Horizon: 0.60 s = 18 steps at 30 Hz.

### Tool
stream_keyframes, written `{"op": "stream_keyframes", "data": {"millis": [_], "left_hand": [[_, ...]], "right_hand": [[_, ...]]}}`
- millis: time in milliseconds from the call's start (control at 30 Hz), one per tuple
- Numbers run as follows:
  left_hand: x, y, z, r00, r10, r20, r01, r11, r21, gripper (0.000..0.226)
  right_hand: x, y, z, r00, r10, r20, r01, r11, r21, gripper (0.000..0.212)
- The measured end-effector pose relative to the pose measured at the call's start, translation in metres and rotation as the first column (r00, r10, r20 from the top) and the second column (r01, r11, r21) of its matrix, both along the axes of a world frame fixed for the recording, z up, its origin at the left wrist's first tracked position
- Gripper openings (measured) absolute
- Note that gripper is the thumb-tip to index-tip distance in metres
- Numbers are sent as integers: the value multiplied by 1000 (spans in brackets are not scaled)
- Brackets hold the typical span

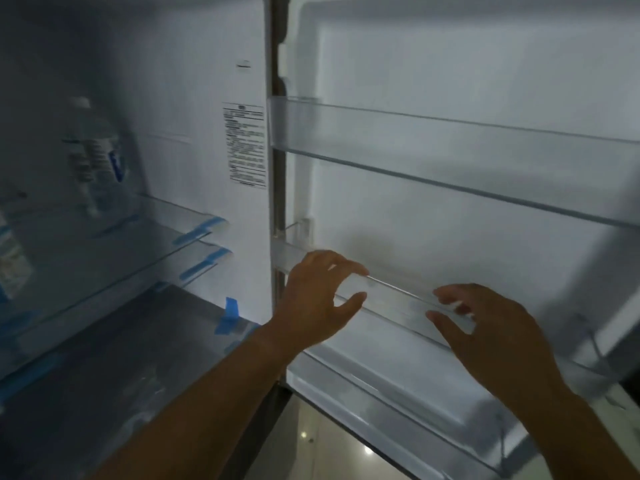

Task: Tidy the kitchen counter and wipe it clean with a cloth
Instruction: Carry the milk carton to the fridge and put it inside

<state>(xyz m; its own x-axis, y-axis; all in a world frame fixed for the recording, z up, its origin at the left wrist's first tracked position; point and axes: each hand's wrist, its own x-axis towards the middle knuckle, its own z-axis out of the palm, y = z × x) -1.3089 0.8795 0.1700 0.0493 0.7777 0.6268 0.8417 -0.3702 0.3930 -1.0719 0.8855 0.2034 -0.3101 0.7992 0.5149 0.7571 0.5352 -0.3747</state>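
I am facing an open fridge; no counter or cloth is in view. The clear plastic middle door shelf (398, 299) runs across the inside of the open door on the right. My left hand (311, 299) grips its front rail near the hinge end, fingers over the top and thumb underneath. Further along the same rail, my right hand (498, 334) has its fingers behind the clear plastic and its thumb in front.
An upper door shelf (450, 150) and a lower door bin (398, 393) sit above and below my hands. Inside the fridge on the left are glass shelves (138, 244) held with blue tape (228, 313), and a clear bottle (93, 150) stands at the back. A glossy floor (329, 441) shows below.
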Motion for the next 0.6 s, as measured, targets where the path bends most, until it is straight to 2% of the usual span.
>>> {"op": "stream_keyframes", "data": {"millis": [200,300,433,533,600], "left_hand": [[12,-8,-10,999,39,20,-39,999,21,38],[23,-19,-8,993,121,-1,-121,992,-28,45],[37,-40,-2,978,208,5,-207,976,-61,46],[58,-55,5,991,120,51,-118,992,-53,38],[75,-63,9,999,39,17,-38,998,-55,36]], "right_hand": [[40,-24,-4,997,-60,46,62,997,-38,25],[44,-40,-5,994,-13,105,13,1000,4,33],[52,-62,-4,993,36,116,-31,999,-38,40],[64,-73,-1,997,-6,77,6,1000,1,34],[68,-81,0,998,-31,57,31,1000,7,31]]}}
